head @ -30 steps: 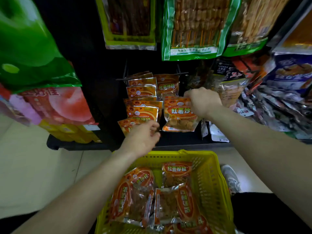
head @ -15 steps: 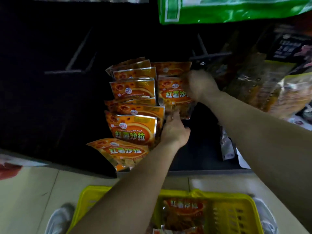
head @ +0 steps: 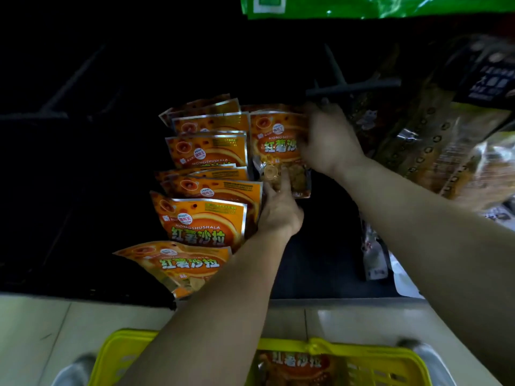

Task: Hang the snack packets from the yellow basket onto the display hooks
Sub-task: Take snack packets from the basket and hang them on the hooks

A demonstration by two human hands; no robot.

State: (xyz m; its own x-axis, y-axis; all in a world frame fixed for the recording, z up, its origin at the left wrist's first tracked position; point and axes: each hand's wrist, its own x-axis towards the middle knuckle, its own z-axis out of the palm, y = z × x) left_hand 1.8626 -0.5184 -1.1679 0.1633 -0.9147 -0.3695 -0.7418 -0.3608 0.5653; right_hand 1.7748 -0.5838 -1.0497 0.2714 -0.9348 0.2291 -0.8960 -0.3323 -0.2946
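One orange snack packet [head: 274, 151] is held upright between the two hands, in front of the black display board [head: 83, 140] and just under a dark display hook [head: 359, 87]. The right hand [head: 327, 140] grips its upper right edge, fingers curled round the foil and clamped on it, knuckles just below the hook. The left hand [head: 278, 211] reaches up from below. Its fingers [head: 282, 178] lie close together against the clear window near the packet's bottom edge; whether the thumb closes behind it cannot be told. Just left of those fingers, a column of hung packets [head: 207, 179] of the same kind overlaps downward, the lowest one tilted. Below both wrists the yellow basket [head: 334, 347] shows only its far rim, with one more basket packet [head: 295, 363] lying inside.

Against half a second ago little differs: both hands and the packet sit in nearly the same spots. Against a second ago, the left hand, then lower and off the packet, now touches it. The view has also dropped closer, cutting off most of the basket.

Right of the right hand's fingers hang blurred brown and dark bags [head: 434, 129]; above them a green bag [head: 362, 6] edges the top. Pale floor tiles [head: 41, 330] run under the board, with a grey shoe [head: 73, 367] beside the basket.
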